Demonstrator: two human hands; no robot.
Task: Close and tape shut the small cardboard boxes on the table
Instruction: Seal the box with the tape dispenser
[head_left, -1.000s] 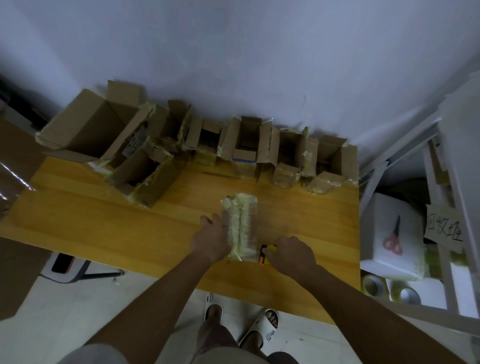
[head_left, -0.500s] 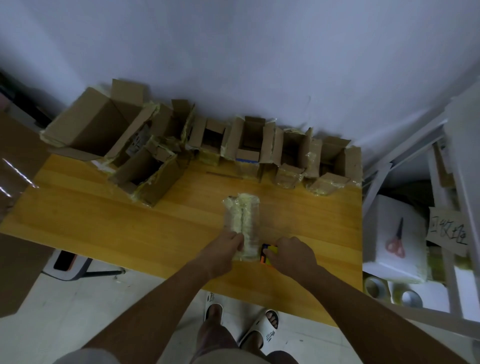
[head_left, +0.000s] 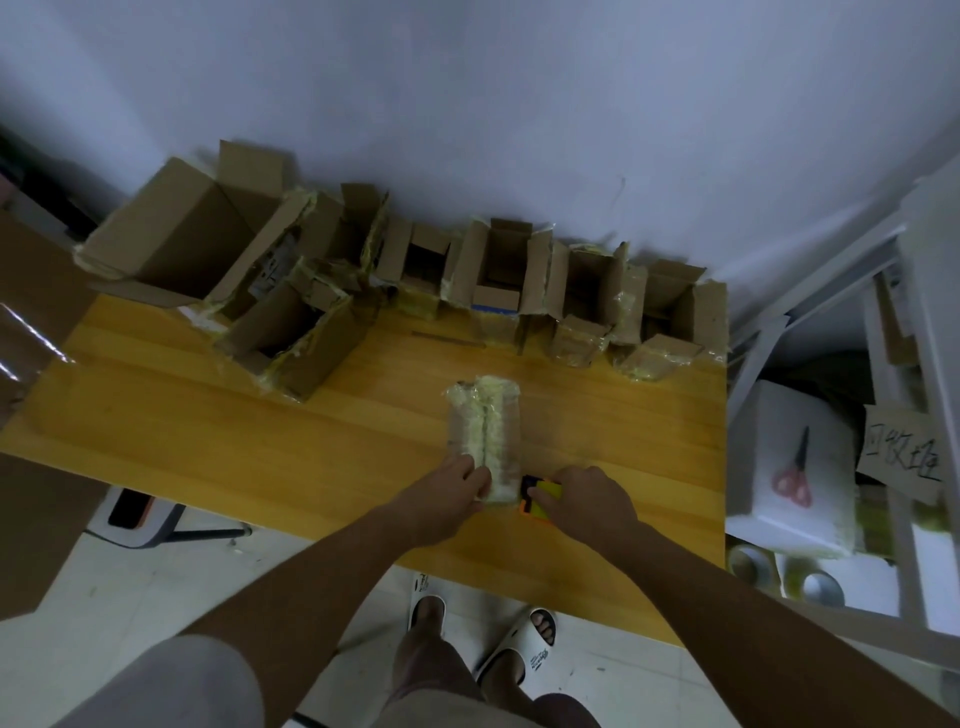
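My left hand (head_left: 447, 496) rests on the near end of the closed small box (head_left: 484, 441), fingers curled over its taped top and gripping it there. The box lies flat on the wooden table (head_left: 156, 431), a little right of the middle and close to the front edge, its long side running away from me toward the back, with a yellowish tape seam down its length. My right hand (head_left: 589, 501) is just beside the box on its right, clenched around an orange and yellow tape dispenser (head_left: 537, 493) whose dark front end sits right against the box's near right corner; I cannot tell whether it touches the cardboard. Along the back edge of the table, against the wall, stands a row of open boxes (head_left: 498, 275) with their flaps up, and a larger open box (head_left: 176, 234) lies tipped at the back left corner with another open one (head_left: 291, 338) in front of it. Off the right edge of the table a white foam block (head_left: 779, 467) carries red-handled scissors (head_left: 795, 473), and tape rolls (head_left: 748, 564) sit lower down beside it.
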